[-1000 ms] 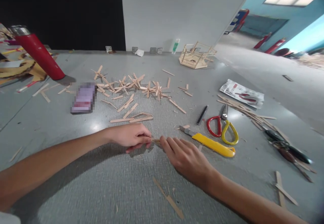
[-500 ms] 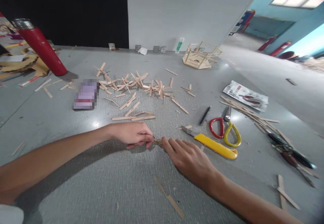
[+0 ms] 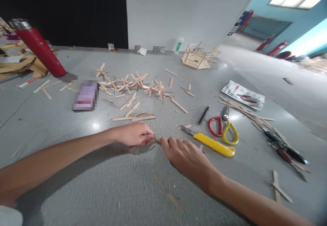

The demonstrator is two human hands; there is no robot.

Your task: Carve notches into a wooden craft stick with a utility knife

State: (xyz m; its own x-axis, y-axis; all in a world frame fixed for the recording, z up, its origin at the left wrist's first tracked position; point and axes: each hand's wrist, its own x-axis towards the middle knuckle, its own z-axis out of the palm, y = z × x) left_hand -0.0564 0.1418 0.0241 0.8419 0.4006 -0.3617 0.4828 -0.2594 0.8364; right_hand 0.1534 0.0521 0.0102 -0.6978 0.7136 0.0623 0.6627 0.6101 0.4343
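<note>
Between my two hands a thin wooden craft stick shows only as a short piece; the rest is hidden by my fingers. My left hand is closed on its left end. My right hand, knuckles up, grips the other end. Just beyond the right hand lies a yellow utility knife with its blade out. Scissors with one red and one yellow handle rest behind the knife. Nearer my body lies a cracked craft stick. Several bent and broken sticks lie past my left hand.
A heap of broken craft sticks spreads across the middle. A phone and a red flask stand left. At the back are a glue stick and a stick frame. Pliers, whole sticks and a packet lie right.
Both hands keep hold of the craft stick; my right hand has tilted slightly and come a little closer to the left. The whole view has shifted slightly.
</note>
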